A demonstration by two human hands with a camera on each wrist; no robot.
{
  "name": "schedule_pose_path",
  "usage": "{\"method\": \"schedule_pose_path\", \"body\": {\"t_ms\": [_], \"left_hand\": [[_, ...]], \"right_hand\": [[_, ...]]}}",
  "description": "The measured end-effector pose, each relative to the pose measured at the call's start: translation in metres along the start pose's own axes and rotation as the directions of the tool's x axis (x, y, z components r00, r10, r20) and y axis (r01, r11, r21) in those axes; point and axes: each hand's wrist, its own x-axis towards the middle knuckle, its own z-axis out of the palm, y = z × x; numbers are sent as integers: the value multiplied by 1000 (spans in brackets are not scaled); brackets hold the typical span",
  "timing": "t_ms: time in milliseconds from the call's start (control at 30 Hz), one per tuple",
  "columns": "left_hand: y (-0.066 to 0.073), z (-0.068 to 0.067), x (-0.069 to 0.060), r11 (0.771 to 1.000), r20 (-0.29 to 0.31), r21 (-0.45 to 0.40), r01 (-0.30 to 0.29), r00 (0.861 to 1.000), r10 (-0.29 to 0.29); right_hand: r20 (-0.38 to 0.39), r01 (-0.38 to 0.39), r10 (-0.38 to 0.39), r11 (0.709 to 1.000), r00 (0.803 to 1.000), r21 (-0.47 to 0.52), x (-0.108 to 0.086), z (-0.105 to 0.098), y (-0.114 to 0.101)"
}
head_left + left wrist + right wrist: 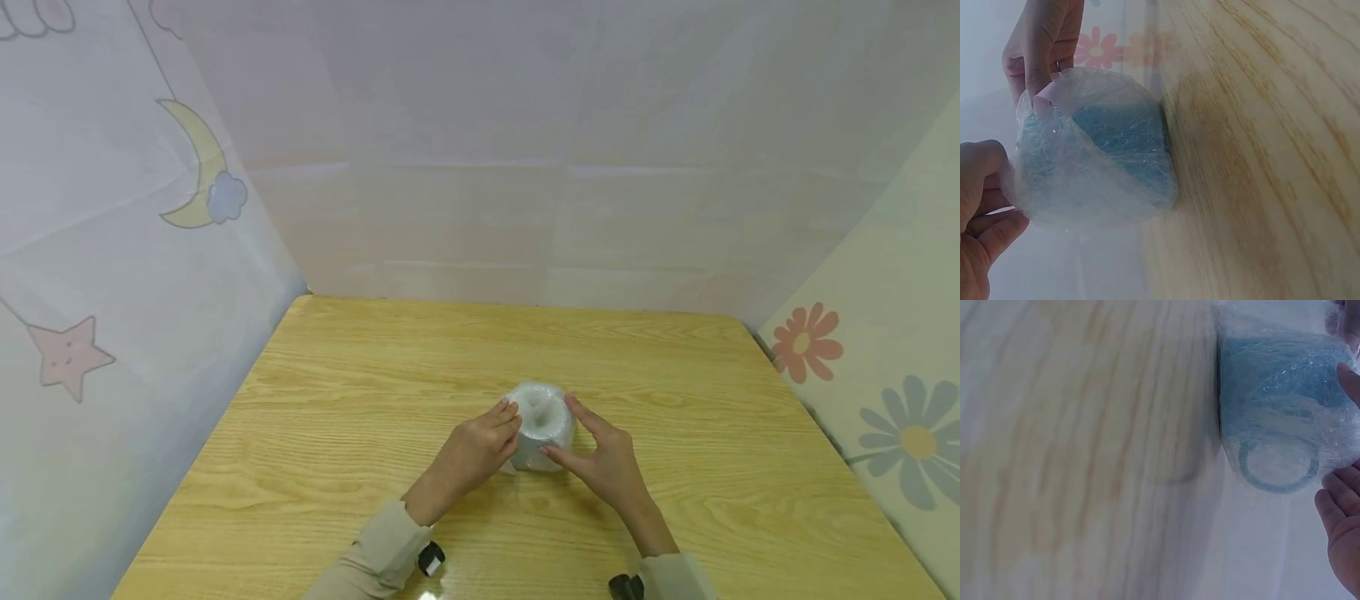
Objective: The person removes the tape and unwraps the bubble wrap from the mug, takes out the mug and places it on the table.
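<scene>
A blue mug [1272,378] stands upright on the wooden table, wrapped in clear bubble wrap [1085,194]. Its ring-shaped handle [1272,486] shows through the wrap in the right wrist view. From above, the wrap [551,429] looks whitish and dips into a hollow at the top. On the left, my left hand [476,450] pinches the upper edge of the wrap with curled fingers [1000,231]. Across the bundle, my right hand [607,467] touches the wrap at its right side, thumb and fingers spread and fairly straight.
The wooden table [360,358] reaches back to a pale hanging sheet [465,208]. Printed sheets with a moon [198,158] on the left and flowers [918,442] on the right line the sides. Dark wrist devices [431,558] sit near both cuffs.
</scene>
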Motion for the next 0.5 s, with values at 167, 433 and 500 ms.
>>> {"method": "schedule_pose_path", "body": {"t_ms": [167, 433, 500], "left_hand": [[-2, 5, -2, 997, -43, -73, 24, 999, -27], [-4, 9, -5, 979, -122, -199, 54, 989, -79], [-4, 10, -5, 961, -144, -266, 70, 983, -112]], "right_hand": [[-6, -1, 1, 1000, 1000, -4, 0, 0, 1], [-23, 19, -19, 1000, 1000, -7, 0, 2, 2], [-24, 17, -17, 1000, 1000, -1, 0, 2, 2]]}}
